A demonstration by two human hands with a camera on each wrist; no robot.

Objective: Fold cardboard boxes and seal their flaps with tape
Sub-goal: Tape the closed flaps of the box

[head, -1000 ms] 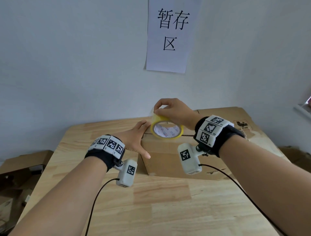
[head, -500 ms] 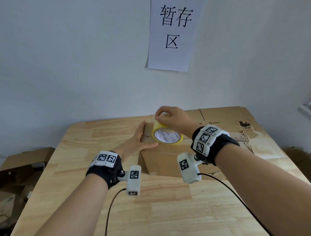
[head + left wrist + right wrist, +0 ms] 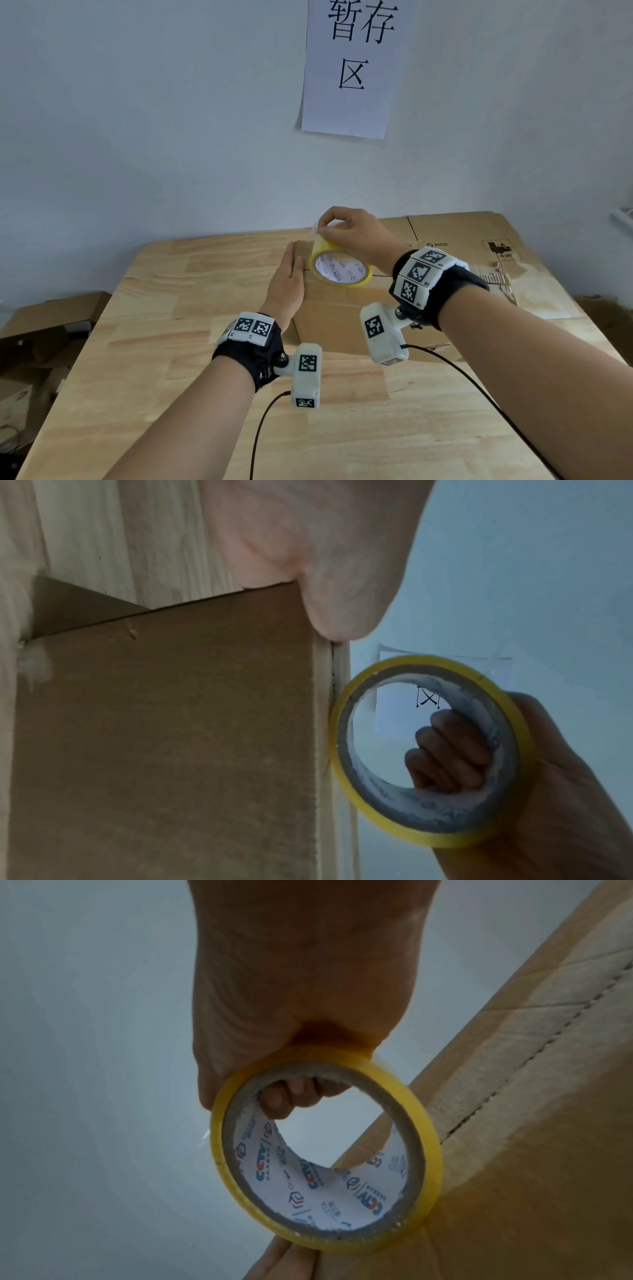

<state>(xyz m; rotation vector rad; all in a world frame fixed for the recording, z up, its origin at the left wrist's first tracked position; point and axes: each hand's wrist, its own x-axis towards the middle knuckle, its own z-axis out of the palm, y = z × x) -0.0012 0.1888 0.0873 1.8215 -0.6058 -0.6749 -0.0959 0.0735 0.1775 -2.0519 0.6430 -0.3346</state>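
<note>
Tape roll (image 3: 339,267) core print perhaps "CCTV", "PICO" cardboard (image 3: 455,240)

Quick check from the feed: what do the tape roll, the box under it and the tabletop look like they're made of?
Tape roll: glossy yellowish clear plastic film on a grey paperboard core with a printed white liner. Box: matte brown cardboard, likely corrugated; creases and a flap seam show. Tabletop: pale wood, smooth, apparently jointed from short staves; visible grain. The right hand holds the roll.

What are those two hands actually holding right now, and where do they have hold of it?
The right hand grips the yellow tape roll by its upper rim, fingers hooked through the core. The left hand holds nothing; it lies flat against the cardboard box.
</note>
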